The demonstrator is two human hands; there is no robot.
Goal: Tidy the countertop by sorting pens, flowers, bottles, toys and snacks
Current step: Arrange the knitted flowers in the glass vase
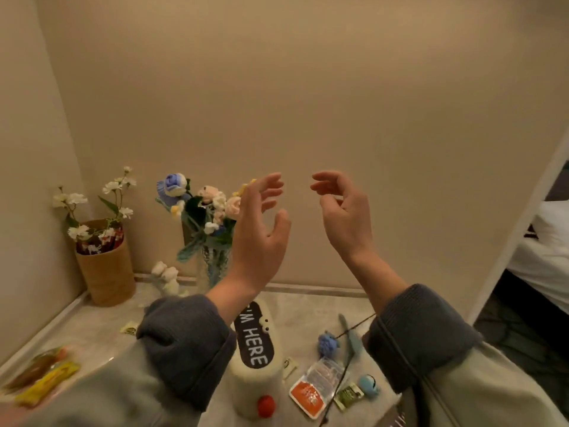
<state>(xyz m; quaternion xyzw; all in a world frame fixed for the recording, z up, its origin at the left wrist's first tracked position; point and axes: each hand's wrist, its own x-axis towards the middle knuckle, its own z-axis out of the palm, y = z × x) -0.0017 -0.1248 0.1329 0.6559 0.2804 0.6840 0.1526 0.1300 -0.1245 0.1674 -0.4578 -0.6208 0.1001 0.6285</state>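
Smooth, faintly veined stone-look countertop (92,322); matt brown paper holder (106,272) at its back left corner; knitted yarn flowers (175,186) in clear glass vase (215,266); fuzzy felt-like case (249,383); glossy plastic snack wrappers (46,380) by the left edge; ribbed knit cuffs (184,343)

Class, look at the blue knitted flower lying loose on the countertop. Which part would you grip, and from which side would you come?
Pinch the thin dark stem just behind the head of the blue knitted flower, coming down from above with the right hand. It lies flat on the countertop, and the soft head would likely squash.
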